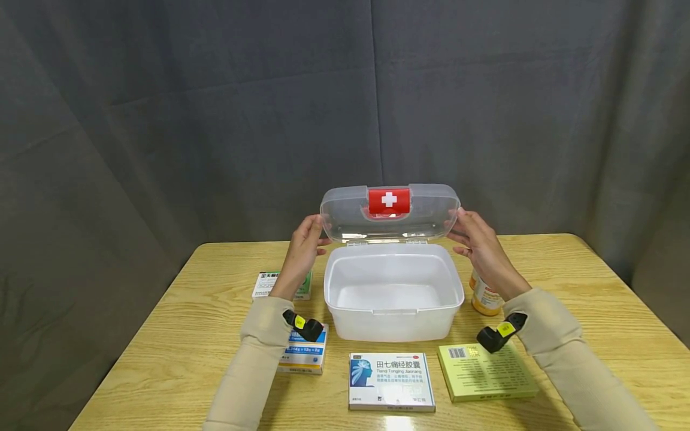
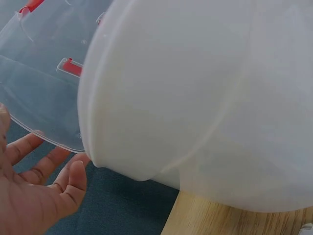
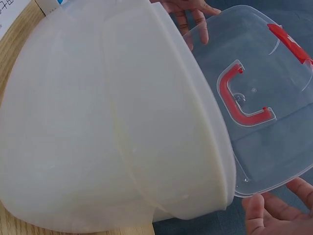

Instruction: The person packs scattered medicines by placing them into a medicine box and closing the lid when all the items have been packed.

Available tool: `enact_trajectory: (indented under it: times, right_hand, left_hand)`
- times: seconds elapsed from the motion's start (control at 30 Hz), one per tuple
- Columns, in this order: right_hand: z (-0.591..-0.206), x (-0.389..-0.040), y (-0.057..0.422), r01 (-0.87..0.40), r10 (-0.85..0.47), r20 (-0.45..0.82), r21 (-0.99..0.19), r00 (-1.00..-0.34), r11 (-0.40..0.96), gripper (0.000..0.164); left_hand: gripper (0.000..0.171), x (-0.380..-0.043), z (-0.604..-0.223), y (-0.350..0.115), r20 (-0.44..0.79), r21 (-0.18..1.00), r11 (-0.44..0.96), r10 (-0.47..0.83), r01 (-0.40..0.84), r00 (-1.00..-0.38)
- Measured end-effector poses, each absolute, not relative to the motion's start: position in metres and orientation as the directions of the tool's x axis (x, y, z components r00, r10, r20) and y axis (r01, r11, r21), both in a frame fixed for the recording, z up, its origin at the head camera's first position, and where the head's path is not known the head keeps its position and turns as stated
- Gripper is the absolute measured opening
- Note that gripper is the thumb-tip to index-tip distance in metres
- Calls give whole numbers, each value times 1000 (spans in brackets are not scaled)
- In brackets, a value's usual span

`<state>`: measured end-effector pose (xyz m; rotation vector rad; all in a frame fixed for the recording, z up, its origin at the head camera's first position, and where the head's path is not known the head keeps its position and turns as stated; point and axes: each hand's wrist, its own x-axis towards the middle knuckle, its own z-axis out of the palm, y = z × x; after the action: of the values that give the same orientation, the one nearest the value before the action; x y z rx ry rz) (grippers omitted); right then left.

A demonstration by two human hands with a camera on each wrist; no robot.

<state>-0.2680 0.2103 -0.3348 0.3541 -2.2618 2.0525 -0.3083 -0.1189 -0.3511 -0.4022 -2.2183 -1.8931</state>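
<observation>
A white plastic first-aid box (image 1: 392, 326) stands on the table with its clear lid (image 1: 345, 209) raised on the hinge at the back. A red latch (image 1: 389, 203) with a white cross is on the lid's upper edge. My left hand (image 1: 303, 251) holds the lid's left side edge, its fingers (image 2: 46, 164) reaching behind the clear plastic. At the opposite side edge, my right hand (image 1: 485, 251) grips the lid between thumb and fingers. A red carry handle (image 3: 234, 100) shows on the lid in the right wrist view. Nothing lies inside the box.
Around the box lie a green-and-white carton (image 1: 266, 284), a blue-and-white carton (image 1: 307, 353), a white carton (image 1: 390, 383) and a yellow-green carton (image 1: 485, 374). Orange-labelled bottles (image 1: 487, 299) stand right of it, partly behind the right hand. A grey curtain (image 1: 269, 120) hangs behind.
</observation>
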Motion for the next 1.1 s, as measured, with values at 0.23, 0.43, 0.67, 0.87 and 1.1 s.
enact_trajectory:
  times: [0.23,0.43,0.67,0.87,1.1]
  right_hand:
    - [-337,-269,209,-232,-122,218,-966,-968,112,65]
    - [-342,-269,209,-264,-117,242,-934,-963,241,65]
    - [-347,-268,210,-322,-122,298,-884,-947,340,76]
    - [-348,-267,210,-326,-91,316,-867,-944,378,67]
    - [-349,-268,209,-312,-65,309,-886,-949,342,64]
  left_hand:
    - [48,-310,-350,-119,301,941,140,65,307,-952]
    - [48,-310,-348,-120,282,949,131,47,286,-958]
    - [47,-309,-350,-124,277,950,124,89,286,-957]
    - [44,-308,-351,-123,300,945,108,90,309,-950]
    - [43,-308,-351,-121,298,947,112,40,301,-954]
